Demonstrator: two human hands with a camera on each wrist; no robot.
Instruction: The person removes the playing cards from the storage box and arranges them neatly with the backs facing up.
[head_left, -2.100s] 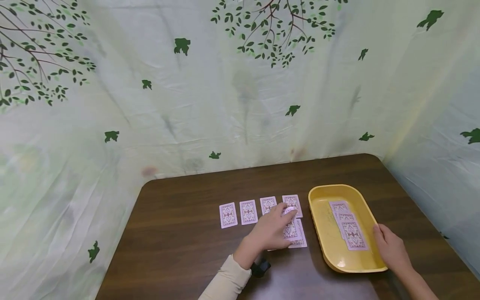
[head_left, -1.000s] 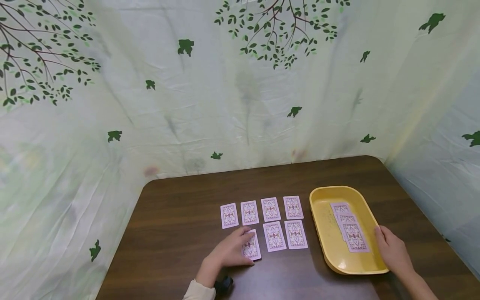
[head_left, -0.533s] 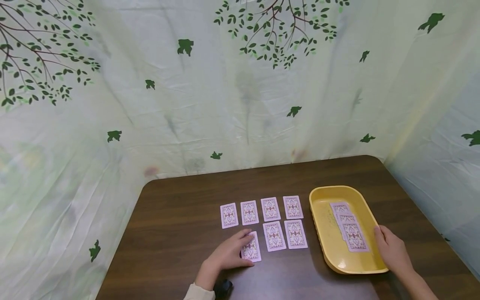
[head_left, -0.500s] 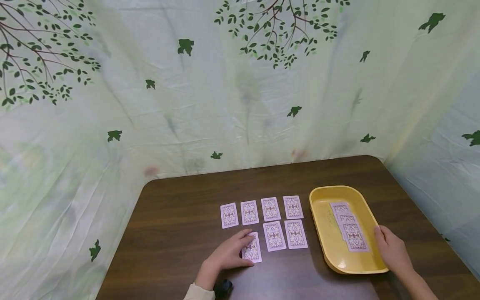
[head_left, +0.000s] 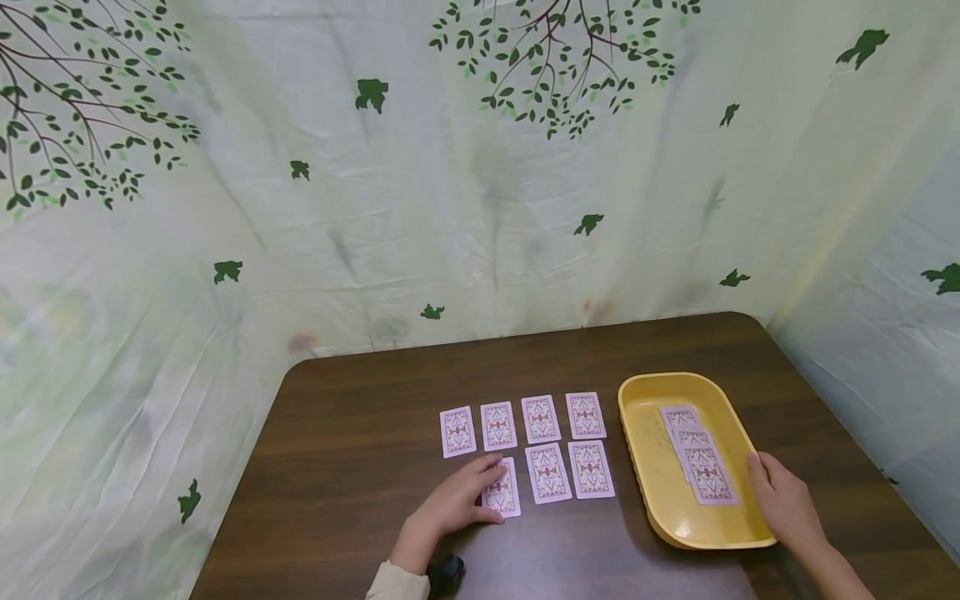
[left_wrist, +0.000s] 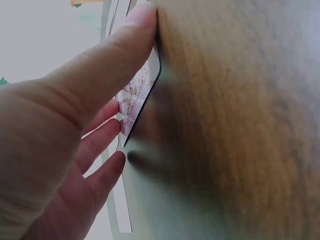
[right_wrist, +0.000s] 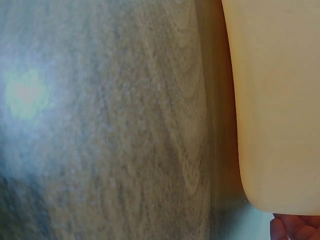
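My left hand [head_left: 455, 502] spans a patterned playing card [head_left: 507, 492] lying face down at the left end of the near row. The thumb [left_wrist: 117, 47] grips the card's near edge and the fingers [left_wrist: 102, 137] curve to its other side. Part of this card is hidden under the hand. Two more face-down cards [head_left: 548, 473] lie to its right. My right hand [head_left: 787, 500] grips the right rim of a yellow tray [head_left: 652, 508], thumb on top; its other fingers are mostly hidden below. In the right wrist view the tray's pale side [right_wrist: 280, 110] and a few fingertips show.
Several face-down cards [head_left: 498, 425] form a far row on the brown table [head_left: 360, 467]. Inside the tray, overlapping cards [head_left: 708, 475] lie face down. A cloth with leaf prints [head_left: 480, 183] hangs behind the table.
My left hand moved left from over the near row's right-hand cards to its left end, where a card now lies. That card then shifted slightly away from me. The right hand stayed on the tray.
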